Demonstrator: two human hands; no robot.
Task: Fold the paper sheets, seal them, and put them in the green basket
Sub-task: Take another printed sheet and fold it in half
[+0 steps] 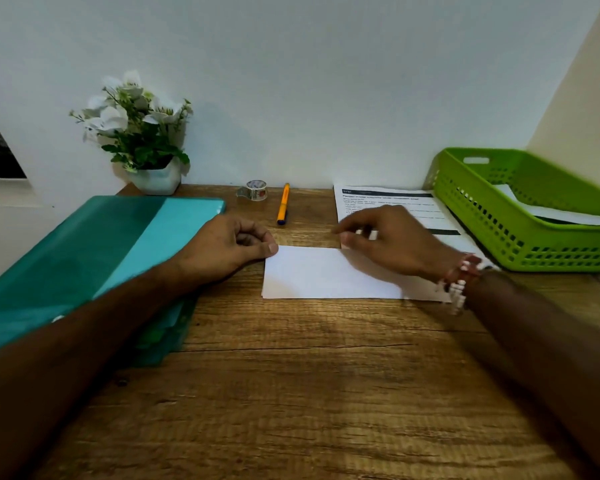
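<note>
The folded sheet (326,275) lies flat at the centre of the tabletop (291,393), no tape visible on it. Your left hand (222,247) curls its fingers, thumb at the far-left corner. Whether this grip pinches or presses, you cannot tell. Your right hand (392,244) presses loose fingers on the far edge. Release both to reach the tape roll (256,189) behind — the fold may spring open or skew. The green basket (520,251) stands right.

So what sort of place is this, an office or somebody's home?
Likely a small home or office desk corner: a wooden desk carries a printed sheet, a pen and a tape roll, a green basket holds papers, and potted flowers stand by the wall.
</note>
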